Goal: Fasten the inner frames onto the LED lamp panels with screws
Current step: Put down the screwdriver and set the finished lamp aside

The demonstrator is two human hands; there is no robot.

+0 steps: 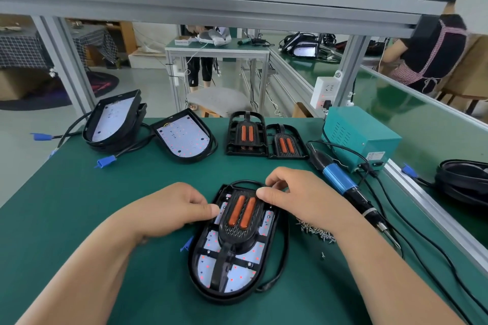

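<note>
Item 1: lamp panel (211, 270), black housing with a white LED board, lay flat on the green bench (79, 192) directly in front of the person.

Item 2: inner frame (239, 229), black with 2 orange bars, sat inside that panel.

Item 3: left hand (171, 208), fingers curled, thumb tip pinching the frame's left edge.

Item 4: right hand (298, 198), fingers curled over the frame's far end, thumb against its upper right corner.

Item 5: electric screwdriver (340, 183), blue-bodied, lay on the bench just right of the right hand, held by nobody.

Item 6: pile of screws (317, 232), loose, partly hidden under the right wrist.

Item 7: 2 spare frames (247, 134), side by side at the bench's far edge.

Item 8: bare panel (184, 137), no frame fitted, with a stack of further panels (113, 119) to its left.

Status, as judged: the frame was being seated and aligned. Whether any screw was already in could not be told. At least 2 more assemblies remained.
</note>
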